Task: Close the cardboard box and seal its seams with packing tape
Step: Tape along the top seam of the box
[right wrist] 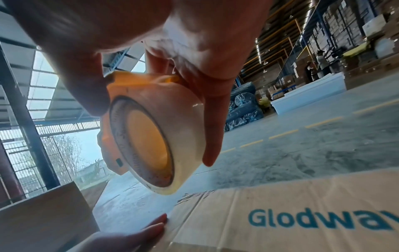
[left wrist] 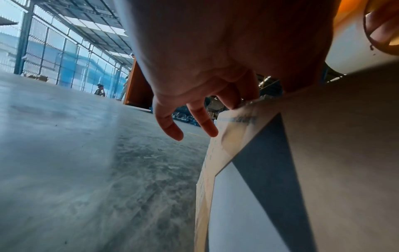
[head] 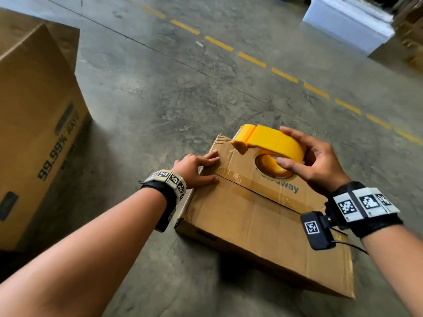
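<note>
A flat brown cardboard box (head: 256, 223) lies on the concrete floor with its top flaps closed and blue lettering (right wrist: 319, 220) on the far flap. Clear tape (head: 258, 181) runs along the centre seam. My left hand (head: 196, 167) lies flat on the box's far left corner, fingers straight, some hanging over the edge (left wrist: 170, 129). My right hand (head: 313, 161) grips a yellow tape dispenser (head: 270, 143) just above the far flap, thumb in the roll's core. The tape roll (right wrist: 151, 146) fills the right wrist view.
A tall brown carton (head: 34, 124) with black print stands at the left. Yellow dashed floor lines (head: 251, 59) cross behind the box. White foam slabs (head: 350, 21) and stacked goods sit at the far right. People stand far off (left wrist: 99, 90).
</note>
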